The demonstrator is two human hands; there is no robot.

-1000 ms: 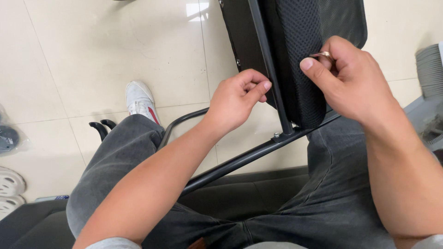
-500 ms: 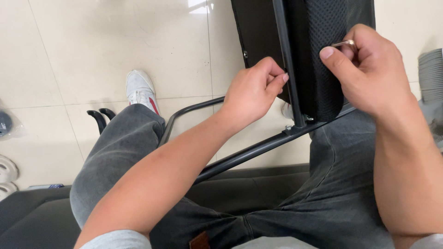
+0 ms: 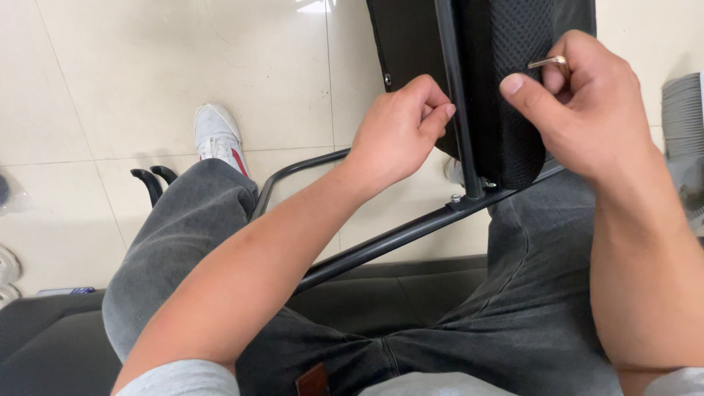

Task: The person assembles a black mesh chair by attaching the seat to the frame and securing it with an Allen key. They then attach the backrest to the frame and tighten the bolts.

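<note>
Right hand (image 3: 587, 110) is up at the right edge of the black mesh chair panel (image 3: 506, 88), fingers clenched on a small metal hex key (image 3: 548, 63), thumb pressed flat to the mesh. Left hand (image 3: 400, 128) sits left of the panel's upright black bar (image 3: 456, 95), fingers curled into a loose fist with the fingertips touching that bar. Both forearms reach forward over grey-jeaned thighs (image 3: 198, 220) below the panel.

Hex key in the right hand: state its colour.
Silver metal hex key, pinched in the right hand; head view.
</note>
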